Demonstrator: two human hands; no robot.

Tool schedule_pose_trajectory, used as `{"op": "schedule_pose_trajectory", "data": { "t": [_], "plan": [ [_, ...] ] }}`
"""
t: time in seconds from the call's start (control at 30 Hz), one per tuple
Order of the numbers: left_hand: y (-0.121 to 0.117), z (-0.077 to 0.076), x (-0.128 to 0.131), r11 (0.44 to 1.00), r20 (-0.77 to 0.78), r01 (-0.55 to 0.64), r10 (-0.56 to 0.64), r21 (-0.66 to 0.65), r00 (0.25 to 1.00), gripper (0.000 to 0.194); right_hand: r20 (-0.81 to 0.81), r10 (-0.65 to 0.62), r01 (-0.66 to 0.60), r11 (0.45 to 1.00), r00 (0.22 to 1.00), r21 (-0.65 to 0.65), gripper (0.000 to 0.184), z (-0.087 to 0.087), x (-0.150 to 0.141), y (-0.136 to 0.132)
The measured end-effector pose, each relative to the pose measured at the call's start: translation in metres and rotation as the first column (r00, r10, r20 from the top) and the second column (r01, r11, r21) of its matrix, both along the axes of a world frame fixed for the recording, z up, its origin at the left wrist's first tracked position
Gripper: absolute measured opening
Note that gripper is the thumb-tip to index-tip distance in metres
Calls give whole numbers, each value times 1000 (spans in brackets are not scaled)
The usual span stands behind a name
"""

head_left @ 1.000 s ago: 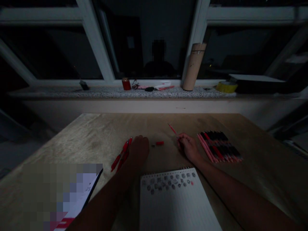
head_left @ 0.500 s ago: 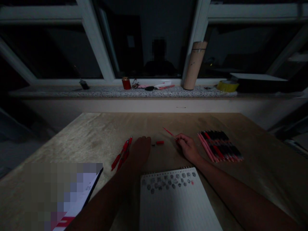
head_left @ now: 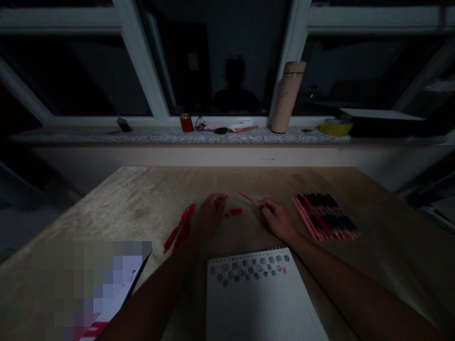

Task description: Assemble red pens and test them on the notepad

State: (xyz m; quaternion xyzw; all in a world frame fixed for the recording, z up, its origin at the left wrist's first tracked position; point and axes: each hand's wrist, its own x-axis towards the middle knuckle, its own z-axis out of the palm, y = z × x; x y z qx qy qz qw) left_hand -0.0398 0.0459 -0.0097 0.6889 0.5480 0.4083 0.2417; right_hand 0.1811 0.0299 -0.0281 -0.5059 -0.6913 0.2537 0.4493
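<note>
In the middle of the table (head_left: 142, 201), toward its far edge, red tube (head_left: 236, 210) lies between the hands, touched by neither. Its long axis runs left-right, about parallel to the far edge. Left hand (head_left: 211, 210) is nearer; the tube sits just to that hand's right, one end facing it. Small dark piece (head_left: 226, 215) sits just off that end, in the gap between tube and left hand.

Right hand (head_left: 277, 217), on the right of the tube, pinches thin red stick (head_left: 248, 197) by its near end. Stick slants: free tip aims leftward and toward the table's far edge, above the tube as seen here. Tip stands near the left fingertips, apart from them. More red shows at the right fingertips; can't tell if it's a separate part.

Left hand: fingers bent, thumb side close in, no object seen in it; too dark to tell if the fingertips hold anything.

Key relation, my read: stick's tip and tube's left end both lie on the left hand's side, so that hand has the shorter reach to either.

Around: loose red pens (head_left: 182, 226) on the left, close to left wrist; pen row (head_left: 325, 215) toward the table's right edge, past right hand; notebook (head_left: 259, 298) on the near side, between the forearms.
</note>
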Motion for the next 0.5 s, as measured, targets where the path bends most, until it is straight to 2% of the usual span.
{"op": "schedule_pose_trajectory", "data": {
  "t": [0.03, 0.1, 0.17, 0.23, 0.33, 0.4, 0.5],
  "plan": [
    [0, 0, 1, 999, 146, 17, -10, -48, 989, 20, 22, 4, -4, 1000, 1000, 4, 17, 0, 0, 0],
    [0, -2, 4, 991, 406, 61, -6, -123, 914, 24, 71, 14, -15, 1000, 997, 4, 18, 0, -1, -1],
    [-1, -5, 8, 981, 616, 116, 6, -158, 788, 26, 119, 25, -25, 1000, 993, -1, 18, 0, -2, -2],
    [-1, -8, 11, 967, 764, 190, 8, -171, 646, 26, 152, 36, -35, 999, 988, -9, 18, -1, -3, -2],
    [-1, -10, 13, 946, 863, 277, 7, -169, 504, 22, 182, 42, -39, 999, 982, -17, 18, 0, -3, -2],
    [0, -10, 12, 938, 887, 302, 11, -169, 462, 22, 196, 48, -46, 999, 979, -15, 18, 0, -3, -3],
    [0, -11, 12, 933, 898, 317, 15, -171, 440, 24, 206, 62, -59, 998, 976, -23, 19, 2, -3, -3]
  ]
}}
